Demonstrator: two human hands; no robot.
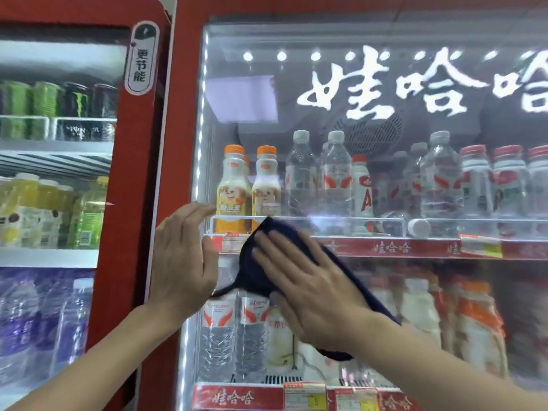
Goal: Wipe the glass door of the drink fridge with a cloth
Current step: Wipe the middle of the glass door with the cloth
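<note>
Glass door (pixel 370 292) of the drink fridge takes up the right two thirds of my feed, with a red frame (pixel 181 114) round it. Far left there's a second fridge (pixel 130 179): green and black cans (pixel 77 105) up top, yellow bottles (pixel 29 209) in the middle, purple-label bottles (pixel 44 315) below. Behind my glass the upper shelf runs orange-capped bottles (pixel 234 185) of pale drink, then clear water bottles (pixel 335 173), then red-capped bottles (pixel 474 179) out right. Lower shelf has more water at left and orange-label bottles (pixel 474 315) further right.

Left hand (pixel 184 256) is up at the door's left edge, fingers straight and close together, holding nothing. Can't tell if it touches the glass. Dark blue cloth (pixel 275 232) sits on the left part of the glass, over the upper shelf's red price strip (pixel 400 247). Right hand (pixel 311 289) lies flat on it, fingers spread, pressing it to the glass.
</note>
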